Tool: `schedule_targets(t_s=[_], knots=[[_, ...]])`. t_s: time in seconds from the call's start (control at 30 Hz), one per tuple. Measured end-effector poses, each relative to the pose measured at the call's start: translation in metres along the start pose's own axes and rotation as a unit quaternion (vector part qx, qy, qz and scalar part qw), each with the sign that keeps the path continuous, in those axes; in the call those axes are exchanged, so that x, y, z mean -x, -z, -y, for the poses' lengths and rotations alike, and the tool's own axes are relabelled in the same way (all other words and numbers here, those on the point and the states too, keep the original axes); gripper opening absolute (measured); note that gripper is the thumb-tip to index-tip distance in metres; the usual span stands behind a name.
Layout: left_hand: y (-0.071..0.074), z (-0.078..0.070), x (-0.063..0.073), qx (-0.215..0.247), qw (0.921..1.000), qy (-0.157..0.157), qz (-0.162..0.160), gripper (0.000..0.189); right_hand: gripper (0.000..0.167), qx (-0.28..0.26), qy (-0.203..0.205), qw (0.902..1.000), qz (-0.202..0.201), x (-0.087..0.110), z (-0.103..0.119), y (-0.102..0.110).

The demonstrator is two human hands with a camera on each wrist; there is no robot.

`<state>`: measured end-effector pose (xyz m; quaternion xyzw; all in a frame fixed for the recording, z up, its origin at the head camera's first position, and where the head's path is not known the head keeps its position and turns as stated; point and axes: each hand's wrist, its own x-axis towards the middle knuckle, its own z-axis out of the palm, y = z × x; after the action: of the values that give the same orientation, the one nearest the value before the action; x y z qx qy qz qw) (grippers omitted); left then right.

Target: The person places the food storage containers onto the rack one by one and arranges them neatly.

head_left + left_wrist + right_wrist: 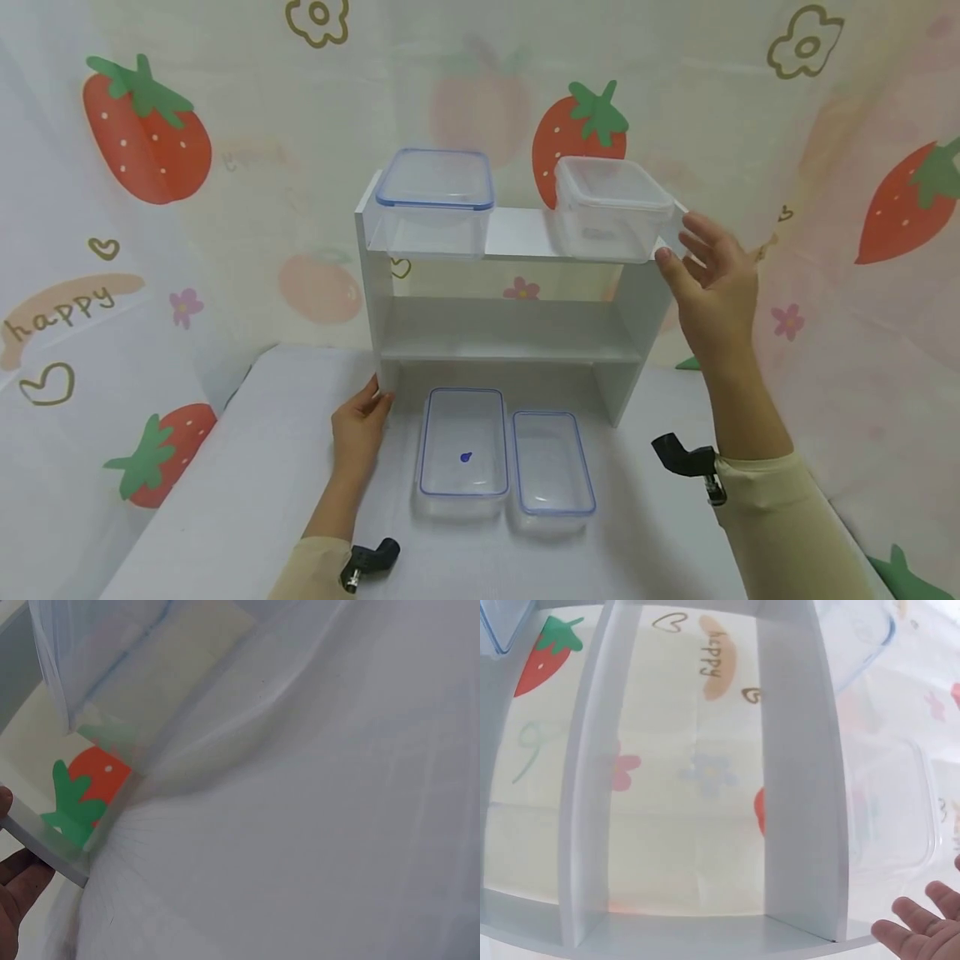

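A white shelf rack [510, 333] stands on the table. My left hand [360, 433] holds the lower front of its left side panel [45, 851], thumb on one face and fingers on the other in the left wrist view. On the top board, a clear container with a white lid [615, 208] sits at the right end. Beside it is my right hand [716, 292], fingers spread and slightly bent, with nothing held; a small gap shows between the fingers [911, 915] and the container in the right wrist view. A blue-rimmed clear container [435, 204] rests at the top left.
Two more clear containers with blue rims, a larger one [463, 442] and a narrower one [553, 462], stand side by side before the rack on the white-covered table [247, 500]. A strawberry-print curtain [300, 167] hangs behind and at both sides.
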<state>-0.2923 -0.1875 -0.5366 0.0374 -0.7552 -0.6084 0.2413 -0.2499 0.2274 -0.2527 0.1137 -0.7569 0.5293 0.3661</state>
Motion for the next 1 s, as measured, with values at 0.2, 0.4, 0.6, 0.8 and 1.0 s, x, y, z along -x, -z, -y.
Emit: schedule_targets(t_s=[0.2,0.4,0.6,0.8,1.0], knots=[[0.000,0.002,0.000,0.000,1.0000,-0.003,0.001,0.043,0.046,0.002,0.020,0.9997,-0.011,0.018,-0.004,-0.002],[0.001,0.001,0.000,0.008,1.0000,0.001,0.004,0.043,0.046,0.019,0.032,0.9993,-0.006,0.036,-0.008,-0.004],[0.001,0.002,0.000,0.011,0.9999,0.009,0.010,0.044,0.047,0.014,0.041,0.9990,0.002,0.052,-0.017,-0.001],[0.002,-0.001,0.001,0.007,0.9999,0.006,0.010,0.044,0.050,0.017,0.043,0.9987,0.019,0.068,-0.021,0.002],[0.001,0.000,0.001,0.007,1.0000,0.000,0.006,0.043,0.054,0.037,0.048,0.9971,0.046,0.089,-0.028,0.002]])
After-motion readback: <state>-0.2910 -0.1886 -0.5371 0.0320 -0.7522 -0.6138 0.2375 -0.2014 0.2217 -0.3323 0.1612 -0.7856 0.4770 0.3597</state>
